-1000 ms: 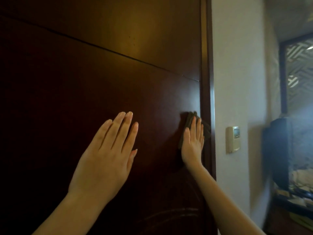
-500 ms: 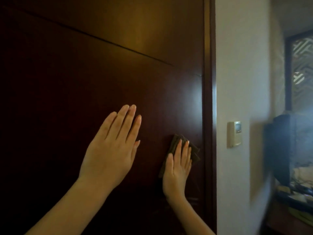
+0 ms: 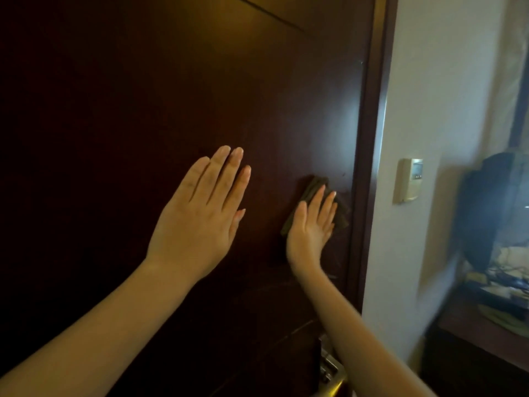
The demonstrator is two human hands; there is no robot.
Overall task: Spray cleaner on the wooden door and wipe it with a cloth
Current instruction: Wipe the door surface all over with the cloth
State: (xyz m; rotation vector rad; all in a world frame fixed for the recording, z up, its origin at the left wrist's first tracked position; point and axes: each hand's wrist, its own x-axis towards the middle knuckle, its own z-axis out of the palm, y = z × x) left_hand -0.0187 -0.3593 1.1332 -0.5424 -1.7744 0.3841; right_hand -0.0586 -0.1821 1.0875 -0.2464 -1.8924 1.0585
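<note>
A dark brown wooden door [image 3: 143, 110] fills most of the view. My left hand [image 3: 200, 216] lies flat against it, fingers together, holding nothing. To its right, my right hand [image 3: 310, 227] presses a dark folded cloth [image 3: 313, 186] flat on the door, close to the door's right edge. The cloth shows above and beside my fingers. No spray bottle is in view.
A metal door handle [image 3: 329, 373] sits at the bottom, under my right forearm. The door frame [image 3: 369, 167] runs down the right side. On the pale wall hangs a beige thermostat [image 3: 408, 180]. A dark screen [image 3: 486, 207] stands on a cluttered cabinet [image 3: 486, 325] at far right.
My right hand slid the cloth down the door near its right edge, then slightly back to the right. The view tilted down, so the handle now shows. My left hand stayed flat.
</note>
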